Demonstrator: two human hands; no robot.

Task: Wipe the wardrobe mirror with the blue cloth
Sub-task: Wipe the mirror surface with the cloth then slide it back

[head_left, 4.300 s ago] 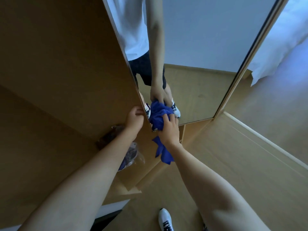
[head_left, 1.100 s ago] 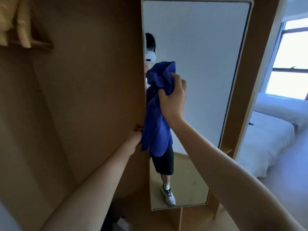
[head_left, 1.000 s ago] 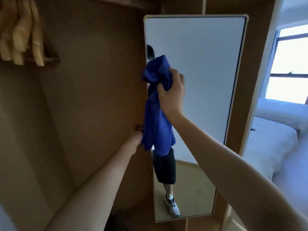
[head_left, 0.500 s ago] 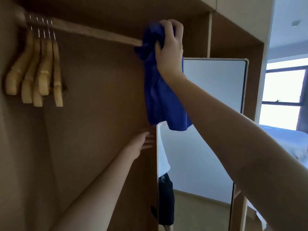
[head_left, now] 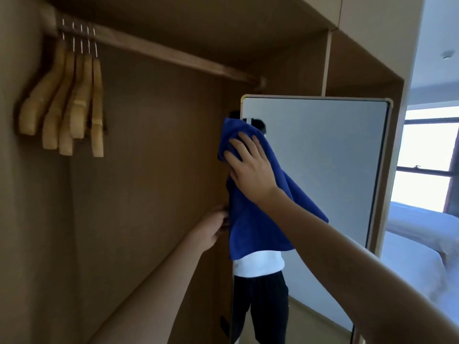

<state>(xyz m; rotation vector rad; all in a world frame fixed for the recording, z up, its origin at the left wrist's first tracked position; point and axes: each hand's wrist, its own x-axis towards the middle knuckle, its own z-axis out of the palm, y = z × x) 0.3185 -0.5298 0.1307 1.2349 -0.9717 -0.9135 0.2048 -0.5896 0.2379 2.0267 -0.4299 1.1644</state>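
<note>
I press the blue cloth (head_left: 250, 214) flat with my right hand (head_left: 249, 165), fingers (head_left: 244, 141) spread wide, against the mirror (head_left: 323, 170) near its upper left corner to wipe broadly, while my left hand (head_left: 214, 225) grips the mirror's left edge to steady it

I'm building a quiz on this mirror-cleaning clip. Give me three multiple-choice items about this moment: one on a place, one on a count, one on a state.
1. Where on the mirror is the blue cloth pressed?
A. upper left part
B. bottom right corner
C. middle of the right edge

2. How many wooden hangers hang on the rail?
A. two
B. five
C. nine

3. How does the right hand meet the cloth?
A. pinches one corner, the rest clear of the glass
B. lies spread on it, fingers fairly straight
C. hangs at the person's side

Answers:
1 A: the cloth sits near the mirror's top left, its lower part hanging down.
2 B: five hooks and five hanger bodies show at the rail's left end.
3 B: the fingers fan out over the bunched cloth.
</note>
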